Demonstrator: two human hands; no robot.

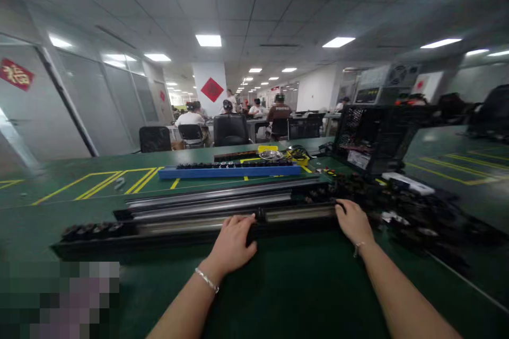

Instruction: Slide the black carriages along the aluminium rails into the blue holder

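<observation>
A long black trough-like tray (pixel 167 235) lies across the green table. Dark small parts (pixel 95 231) sit in a row at its left end. My left hand (pixel 233 243) rests over the tray's front rim, fingers stretched forward and thumb spread. Its fingertips are beside a small black piece (pixel 260 215) in the trough. At the tray's right part, my right hand (pixel 355 222) has its fingers curled over the edge, closed on it; its fingertips are partly hidden. Two similar black trays (pixel 214 204) lie just behind, their troughs showing a metallic sheen.
Farther back is a long blue tray (pixel 230 171) of black parts, near a clear round dish (pixel 271 155) and a yellow container (pixel 299 158). An open black computer case (pixel 371 137) stands right. A dark pile of parts (pixel 421 222) lies beside my right arm. People sit beyond.
</observation>
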